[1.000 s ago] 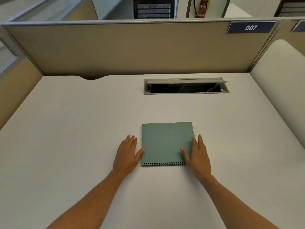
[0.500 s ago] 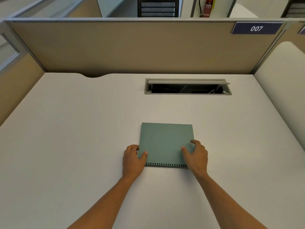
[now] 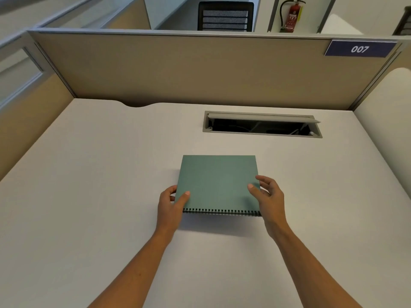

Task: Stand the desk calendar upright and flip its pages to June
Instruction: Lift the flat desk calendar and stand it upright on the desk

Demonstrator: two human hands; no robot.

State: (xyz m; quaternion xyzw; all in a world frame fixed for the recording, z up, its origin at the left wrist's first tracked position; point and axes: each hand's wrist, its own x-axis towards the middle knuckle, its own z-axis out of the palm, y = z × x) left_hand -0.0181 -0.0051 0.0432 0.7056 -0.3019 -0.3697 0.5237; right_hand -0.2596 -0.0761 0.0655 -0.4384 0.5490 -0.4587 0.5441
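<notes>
The desk calendar (image 3: 216, 182) is a green board folded flat, with a black spiral binding along its near edge. Its near edge is raised off the white desk (image 3: 89, 174) and casts a shadow below, while the far edge looks lower. My left hand (image 3: 170, 206) grips the near left corner, thumb on top and fingers underneath. My right hand (image 3: 268, 199) grips the near right corner the same way. No calendar pages are visible, only the plain green cover.
An open cable tray (image 3: 262, 125) with a raised grey lid is set into the desk behind the calendar. A beige partition (image 3: 189, 70) with a "007" label (image 3: 359, 49) closes off the back, and a rounded white panel (image 3: 387, 121) stands at the right.
Both hands went from lying flat beside the calendar to gripping its near corners. The spiral edge has come up off the desk.
</notes>
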